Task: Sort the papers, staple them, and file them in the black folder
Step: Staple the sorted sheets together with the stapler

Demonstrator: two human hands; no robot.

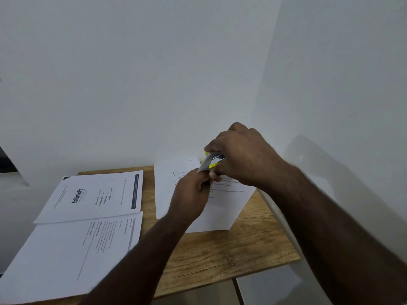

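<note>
A small yellow and silver stapler [211, 161] is held above the far right part of a wooden table [222, 254]. My right hand [240, 155] grips it from above with curled fingers. My left hand [191, 194] pinches its lower metal end from below. Under both hands lies a white sheet with a line drawing and text [167, 190]. A "blinkit" printed sheet [92, 197] lies at the far left. A larger text sheet [66, 252] lies in front of it at the near left. A dark corner [66, 178] shows under the blinkit sheet.
White walls stand close behind and to the right of the table. The left papers hang over the table's left edge. Bare wood shows at the near right of the table top. A dark object [6, 159] sits at the far left edge.
</note>
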